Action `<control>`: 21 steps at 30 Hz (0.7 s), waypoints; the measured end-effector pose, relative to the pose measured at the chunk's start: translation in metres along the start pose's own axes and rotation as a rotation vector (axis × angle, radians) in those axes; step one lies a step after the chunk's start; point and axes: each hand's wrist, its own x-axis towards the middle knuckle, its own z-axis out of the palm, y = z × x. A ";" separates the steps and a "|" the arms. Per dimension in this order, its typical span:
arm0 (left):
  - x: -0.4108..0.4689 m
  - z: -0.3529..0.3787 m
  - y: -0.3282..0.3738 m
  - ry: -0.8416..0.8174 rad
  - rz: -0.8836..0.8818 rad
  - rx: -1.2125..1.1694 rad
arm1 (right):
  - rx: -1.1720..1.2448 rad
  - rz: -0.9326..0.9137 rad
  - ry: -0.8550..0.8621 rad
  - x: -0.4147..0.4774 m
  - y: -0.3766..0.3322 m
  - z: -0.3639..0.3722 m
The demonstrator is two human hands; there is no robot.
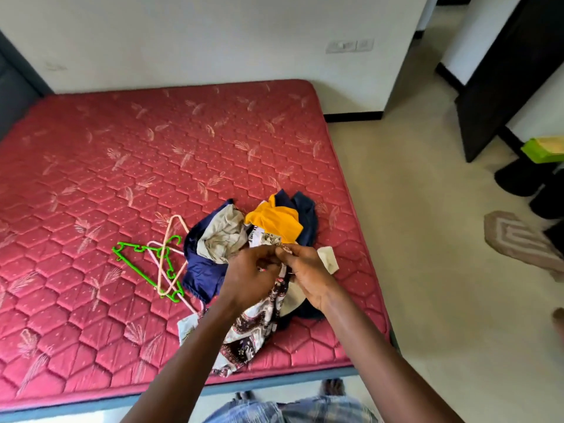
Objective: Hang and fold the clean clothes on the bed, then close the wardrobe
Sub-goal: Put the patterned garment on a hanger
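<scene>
Head view — looking forward and steeply down, close over the bed (pixel 122 178) near its corner.

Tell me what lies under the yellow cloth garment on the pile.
A dark navy garment pokes out behind and beside the yellow garment, and a white printed fabric shows at its near edge. Anything else beneath is covered.

Bright, even daylight fills the room, strongest on the far white wall (pixel 213 32) and the pale floor (pixel 396 209) at right. The red mattress (pixel 122 178) carries a soft satin sheen; the clothes hangers (pixel 145 274) cast faint shadows. Wide-angle distortion bows the mattress edges. The left hand (pixel 247 276) and right hand (pixel 308 276) look slightly smeared; fine detail is soft throughout.
</scene>
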 end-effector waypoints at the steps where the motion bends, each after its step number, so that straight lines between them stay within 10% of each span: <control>1: 0.004 -0.005 -0.003 -0.037 0.020 -0.001 | -0.013 -0.007 0.006 -0.002 -0.001 -0.004; 11: 0.047 -0.011 -0.018 -0.356 0.554 0.295 | -0.283 -0.222 0.186 -0.024 -0.039 -0.016; 21: 0.062 -0.033 -0.010 -0.209 0.586 0.159 | -0.411 -0.321 0.405 -0.040 -0.036 -0.026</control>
